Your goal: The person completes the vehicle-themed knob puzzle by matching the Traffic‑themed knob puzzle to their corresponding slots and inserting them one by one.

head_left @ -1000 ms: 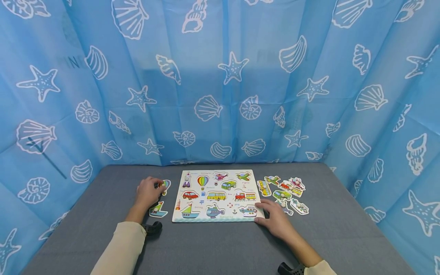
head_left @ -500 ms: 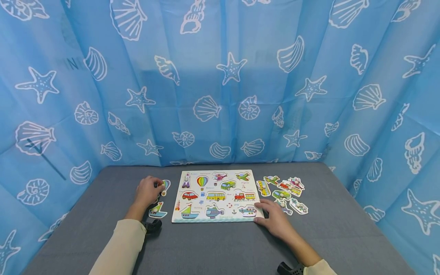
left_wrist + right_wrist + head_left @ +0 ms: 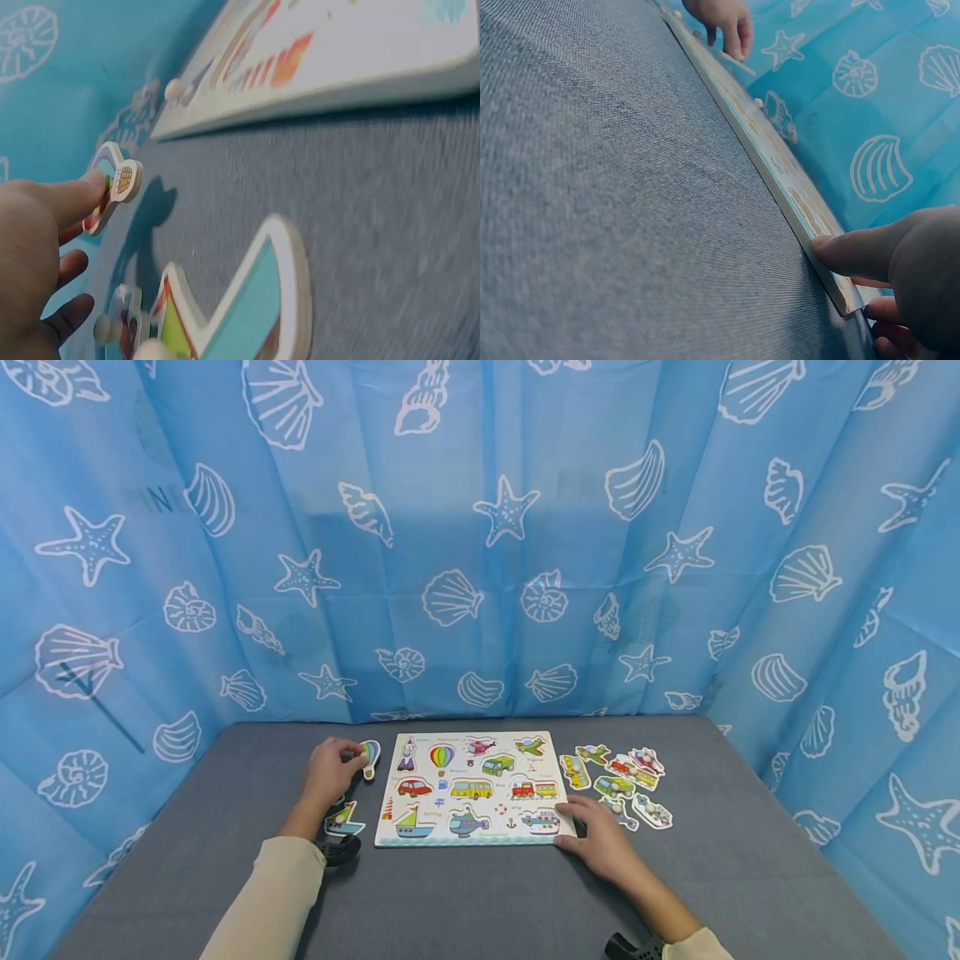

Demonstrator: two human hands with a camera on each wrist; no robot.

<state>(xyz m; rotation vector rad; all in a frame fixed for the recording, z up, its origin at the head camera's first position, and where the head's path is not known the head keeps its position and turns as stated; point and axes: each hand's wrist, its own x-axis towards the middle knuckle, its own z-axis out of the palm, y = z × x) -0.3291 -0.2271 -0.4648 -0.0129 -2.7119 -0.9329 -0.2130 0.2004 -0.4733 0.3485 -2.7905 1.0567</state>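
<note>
My left hand (image 3: 330,772) pinches a hot-air balloon puzzle piece (image 3: 370,758) left of the wooden puzzle board (image 3: 442,814). In the left wrist view the balloon piece (image 3: 126,180) is tilted and casts a shadow on the cloth below. A sailboat piece (image 3: 345,820) lies under that wrist; beside it another knobbed piece (image 3: 124,322) is partly hidden. My right hand (image 3: 600,839) grips the board's near right corner, thumb (image 3: 855,253) on the front edge and fingers at the right side. A rocket piece (image 3: 407,755) with a knob sits in the board's upper left.
Right of the board lies a group of knobbed pieces, among them a bus (image 3: 575,771), a green plane (image 3: 593,752), a green truck (image 3: 615,787), a train (image 3: 633,771) and a ship (image 3: 652,811). A blue shell-patterned curtain (image 3: 480,552) hangs behind the grey table (image 3: 465,902).
My left hand has lifted the balloon piece and moved it slightly right and away from me, toward the board. The right hand has stayed at the board's corner.
</note>
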